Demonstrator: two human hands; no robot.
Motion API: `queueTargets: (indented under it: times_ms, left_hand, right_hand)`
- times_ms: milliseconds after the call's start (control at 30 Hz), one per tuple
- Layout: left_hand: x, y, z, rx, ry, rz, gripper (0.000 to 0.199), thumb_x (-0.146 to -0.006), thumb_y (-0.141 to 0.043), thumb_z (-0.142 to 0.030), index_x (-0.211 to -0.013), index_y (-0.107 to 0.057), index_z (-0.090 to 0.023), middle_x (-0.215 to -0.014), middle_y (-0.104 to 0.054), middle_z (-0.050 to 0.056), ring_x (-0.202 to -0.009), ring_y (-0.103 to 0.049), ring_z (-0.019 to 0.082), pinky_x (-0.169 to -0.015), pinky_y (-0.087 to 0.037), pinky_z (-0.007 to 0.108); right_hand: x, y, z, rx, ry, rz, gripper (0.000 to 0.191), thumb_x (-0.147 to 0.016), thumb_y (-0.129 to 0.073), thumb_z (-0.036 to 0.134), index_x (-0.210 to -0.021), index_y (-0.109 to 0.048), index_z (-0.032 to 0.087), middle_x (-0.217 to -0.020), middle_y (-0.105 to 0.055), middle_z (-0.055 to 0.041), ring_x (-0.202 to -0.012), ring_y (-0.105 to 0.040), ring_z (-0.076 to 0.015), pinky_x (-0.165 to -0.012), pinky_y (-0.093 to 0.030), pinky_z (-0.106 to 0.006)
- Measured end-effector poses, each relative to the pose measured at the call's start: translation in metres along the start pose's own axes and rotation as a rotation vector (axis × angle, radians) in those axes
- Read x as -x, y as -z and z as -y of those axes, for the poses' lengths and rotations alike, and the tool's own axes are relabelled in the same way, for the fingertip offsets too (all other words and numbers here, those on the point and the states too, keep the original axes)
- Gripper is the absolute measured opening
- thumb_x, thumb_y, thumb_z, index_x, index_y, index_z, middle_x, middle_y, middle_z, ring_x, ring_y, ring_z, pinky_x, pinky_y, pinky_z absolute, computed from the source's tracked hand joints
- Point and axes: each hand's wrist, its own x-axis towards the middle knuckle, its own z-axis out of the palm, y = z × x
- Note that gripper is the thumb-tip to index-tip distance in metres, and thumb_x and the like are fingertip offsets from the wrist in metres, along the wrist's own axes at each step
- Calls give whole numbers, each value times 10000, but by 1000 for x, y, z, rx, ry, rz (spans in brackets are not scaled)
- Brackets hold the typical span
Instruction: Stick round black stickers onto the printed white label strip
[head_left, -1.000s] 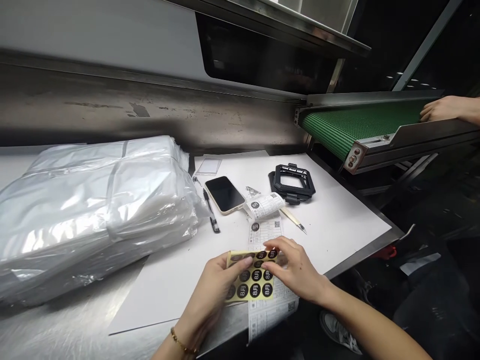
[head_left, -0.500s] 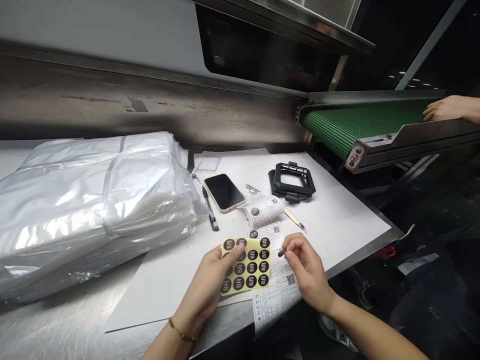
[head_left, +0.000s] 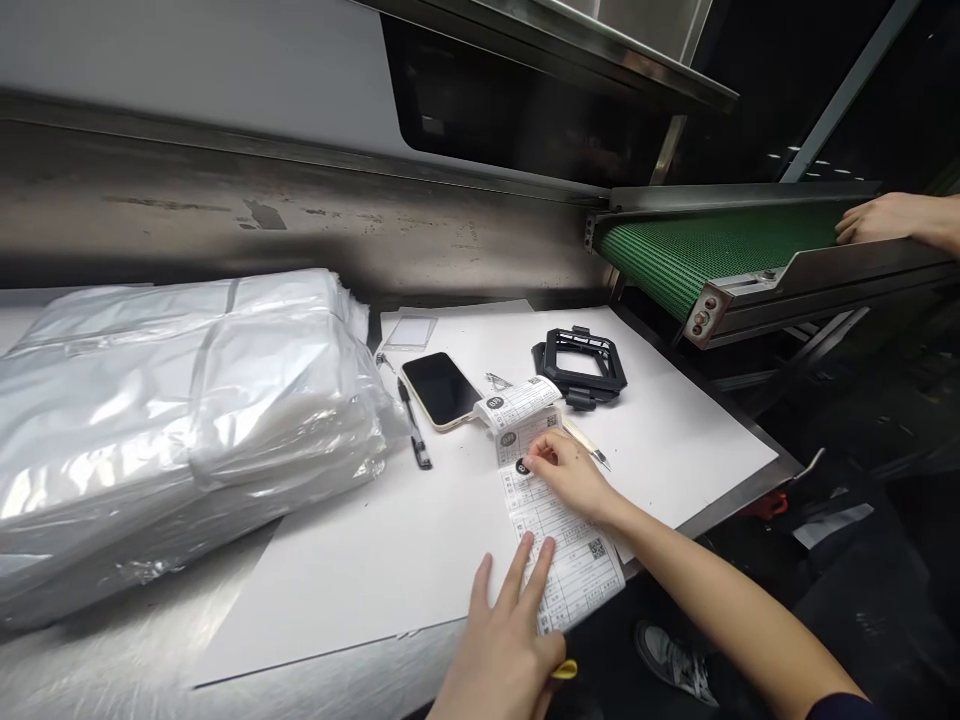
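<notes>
A strip of printed labels [head_left: 570, 570] lies on the white sheet and hangs over the table's front edge. My right hand [head_left: 566, 470] pinches a round black sticker [head_left: 523, 466] at the strip's left side. Two similar black stickers show on the labels farther back, where the strip folds over. At the near edge, my left hand [head_left: 508, 630] has several fingers spread over the strip, with the yellow sticker sheet [head_left: 565, 669] held beneath by the thumb; only a bit of its edge shows.
A phone [head_left: 440, 389], a pen [head_left: 415, 425], a cutter knife [head_left: 587, 440] and a black frame [head_left: 581, 366] lie around the labels. Wrapped plastic bags [head_left: 180, 410] fill the left side. Another person's hand [head_left: 885, 218] rests by the green conveyor [head_left: 697, 250].
My right hand has moved left and back, bringing the sticker onto the label strip. My left hand has lowered to the near edge and spread its fingers; the sticker sheet is now mostly hidden.
</notes>
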Motion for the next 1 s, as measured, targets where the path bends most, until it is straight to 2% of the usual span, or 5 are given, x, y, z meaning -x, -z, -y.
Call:
queueTargets:
  times_ms: [367, 633, 767, 867, 1000]
  left_hand:
    - [2, -16, -3, -16, 3, -167, 209, -484, -724, -137, -483, -515, -145, -1222, -380, 230, -1149, -257, 387, -824, -268, 590]
    - [2, -4, -5, 30, 36, -99, 132, -638, -540, -98, -528, -550, -171, -1248, -360, 194, -1170, -235, 353, -841, -276, 576]
    - [-1, 13, 6, 467, 272, 57, 216, -733, -417, -179, -859, -592, -188, -1291, -335, 106, -1215, -160, 287, -934, -186, 570]
    - [-3, 18, 15, 918, 565, -6, 426, -750, -411, -389, -1112, -484, -176, -1267, -390, 89, -1223, -118, 294, -966, -157, 536]
    - [-4, 15, 17, 1184, 643, -122, 424, -733, -438, -434, -1046, -547, -170, -1210, -469, 100, -1192, -256, 291, -954, -260, 446]
  right_hand:
    - [4, -21, -2, 221, -11, -45, 121, -743, -485, 194, -628, -517, 173, -797, -499, -25, -841, -429, -184, -765, -316, -363]
    - [-8, -19, -4, 324, 15, -136, 214, -668, -591, 316, -730, -483, 142, -817, -472, -88, -867, -391, -272, -779, -261, -491]
    - [3, 2, 2, 209, 90, -98, 155, -704, -559, 295, -714, -467, 171, -787, -488, -41, -813, -442, -214, -756, -334, -436]
    - [33, 23, 11, 66, 177, -43, 135, -824, -396, 273, -749, -477, 194, -790, -512, -4, -762, -489, -127, -707, -413, -292]
    - [77, 38, 11, -57, 206, 47, 98, -756, -525, 272, -819, -543, 198, -854, -523, -10, -819, -507, -124, -733, -424, -255]
